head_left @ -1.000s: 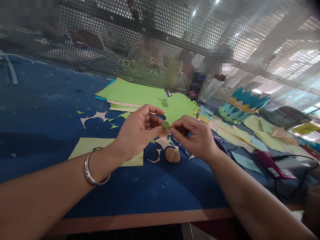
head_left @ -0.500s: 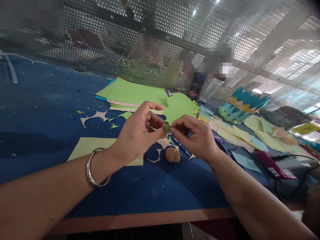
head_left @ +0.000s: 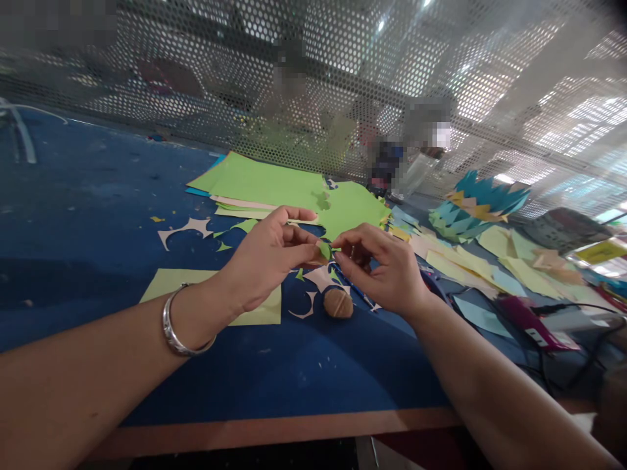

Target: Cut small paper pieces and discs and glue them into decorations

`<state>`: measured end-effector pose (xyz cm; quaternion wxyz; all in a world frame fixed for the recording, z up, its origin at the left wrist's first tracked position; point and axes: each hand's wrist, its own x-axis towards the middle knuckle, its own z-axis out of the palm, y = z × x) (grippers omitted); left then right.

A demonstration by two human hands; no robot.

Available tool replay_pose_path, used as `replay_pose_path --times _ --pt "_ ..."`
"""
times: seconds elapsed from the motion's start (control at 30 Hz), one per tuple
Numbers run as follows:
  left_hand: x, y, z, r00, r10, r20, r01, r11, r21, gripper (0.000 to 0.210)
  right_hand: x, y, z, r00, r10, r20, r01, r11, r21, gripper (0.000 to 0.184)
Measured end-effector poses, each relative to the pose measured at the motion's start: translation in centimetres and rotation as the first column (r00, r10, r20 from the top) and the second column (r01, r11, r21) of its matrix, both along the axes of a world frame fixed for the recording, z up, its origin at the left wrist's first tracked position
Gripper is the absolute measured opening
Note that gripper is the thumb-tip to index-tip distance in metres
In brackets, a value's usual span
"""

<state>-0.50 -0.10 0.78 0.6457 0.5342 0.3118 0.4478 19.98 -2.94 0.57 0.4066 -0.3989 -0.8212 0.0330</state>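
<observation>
Between the thumb and fingers of my left hand, a small green paper piece is pinched above the table. My right hand has its thumb and forefinger closed at the right edge of that same piece. Fingers partly hide the piece, so its full outline does not show. Just below my hands lies a round brown object with a pale line across it. Pinkish cut paper scraps and a blue pen-like stick lie beside it. Under my left forearm is a pale yellow-green sheet.
Green paper sheets are stacked at the back, against a perforated metal screen. To the right stand a teal and yellow paper crown-like piece, paper strips and a magenta device with black cables. The table's front edge is reddish-brown.
My left hand has shifted slightly down and its wrist has turned a little. The green paper piece has tilted and shows more of its surface. My right hand has barely moved.
</observation>
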Motion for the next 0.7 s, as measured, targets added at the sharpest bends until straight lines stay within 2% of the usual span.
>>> replay_pose_path --times 0.23,0.57,0.7 --pt "0.07 -0.06 -0.05 0.999 0.001 -0.050 0.000 1.000 0.020 0.050 -0.06 -0.13 -0.17 0.995 0.086 0.048 -0.087 0.996 0.035 0.016" --pt "0.21 -0.06 -0.25 0.998 -0.025 -0.063 0.025 1.000 -0.012 0.048 0.20 0.02 0.02 0.982 0.093 0.162 -0.115 0.985 0.131 0.013" --pt "0.18 -0.12 -0.04 0.995 -0.007 -0.103 0.013 0.998 0.055 0.049 0.14 -0.01 0.17 0.982 0.065 0.175 -0.085 0.990 0.113 0.011"
